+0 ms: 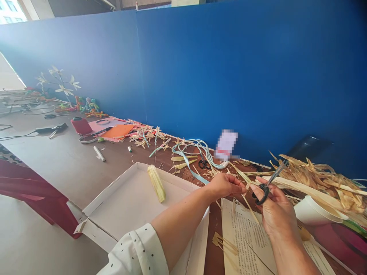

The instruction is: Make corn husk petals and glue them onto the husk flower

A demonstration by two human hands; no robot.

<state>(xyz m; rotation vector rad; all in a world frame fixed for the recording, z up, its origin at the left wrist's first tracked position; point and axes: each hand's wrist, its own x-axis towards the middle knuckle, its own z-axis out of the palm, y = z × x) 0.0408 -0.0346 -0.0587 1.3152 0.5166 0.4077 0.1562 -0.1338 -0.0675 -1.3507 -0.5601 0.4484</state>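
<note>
Between my two hands is a pale husk strip (241, 172), its thin end hanging down over a printed sheet (243, 236). My left hand (225, 186) reaches across from the left, fingertips pinched on the strip. A pair of black-handled scissors (262, 193) hangs on the fingers of my right hand (278, 214), blades pointing up and right, away from the strip. The thumb and finger of that hand also press on the strip beside my left fingertips. Below and left, a folded bundle of pale green husk (156, 185) lies in a shallow white box (120, 202).
Dry husks (327, 181) are heaped at the right, behind a white cup (314, 210). Light blue cord (197, 142) and another pair of scissors (204, 164) lie along the blue partition (229, 68). Further left are a red thread spool (80, 125), orange paper (119, 131) and husk flowers (64, 89).
</note>
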